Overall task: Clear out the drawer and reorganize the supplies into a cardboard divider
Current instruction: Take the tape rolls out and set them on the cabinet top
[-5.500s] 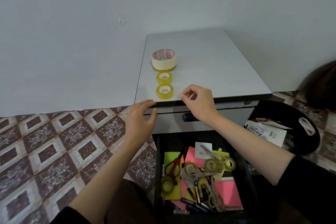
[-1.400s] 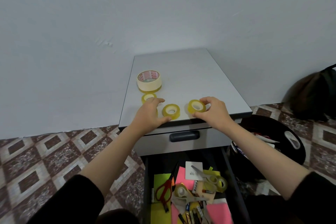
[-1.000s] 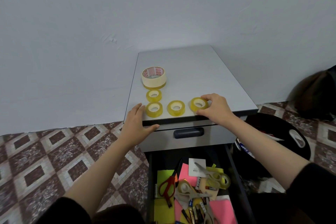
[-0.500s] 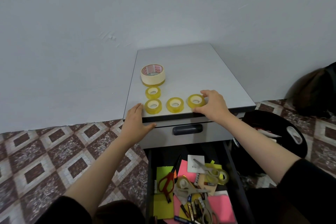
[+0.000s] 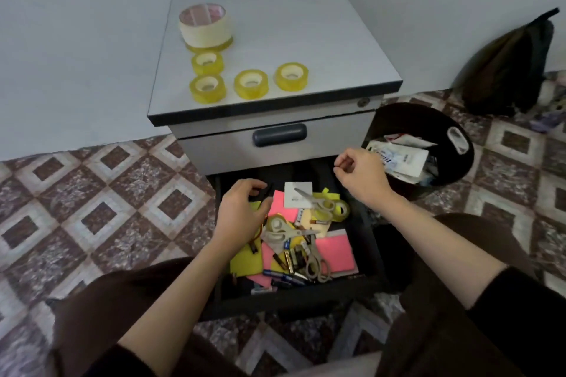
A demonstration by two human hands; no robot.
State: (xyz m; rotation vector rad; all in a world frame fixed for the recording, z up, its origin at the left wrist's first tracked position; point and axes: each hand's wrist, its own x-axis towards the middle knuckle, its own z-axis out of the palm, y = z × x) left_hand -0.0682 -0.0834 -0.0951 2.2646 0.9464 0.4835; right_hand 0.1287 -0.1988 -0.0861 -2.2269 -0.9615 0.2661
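Note:
The open black drawer holds a jumble: grey scissors, a tape roll, pink paper, yellow paper, batteries, pens and a white card. My left hand reaches into the drawer's left side with fingers loosely curved, covering red-handled scissors; I see nothing held. My right hand hovers over the drawer's back right corner, loosely curled and empty. On the cabinet top stand a large cream tape roll and several small yellow tape rolls.
A black bin with paper scraps stands right of the cabinet. A dark bag leans on the wall behind it. The upper drawer is closed. My legs in dark trousers flank the open drawer on patterned floor tiles.
Both hands have left the cabinet top and come down to the drawer. The rightmost yellow roll was let go. My head has tilted down and closer.

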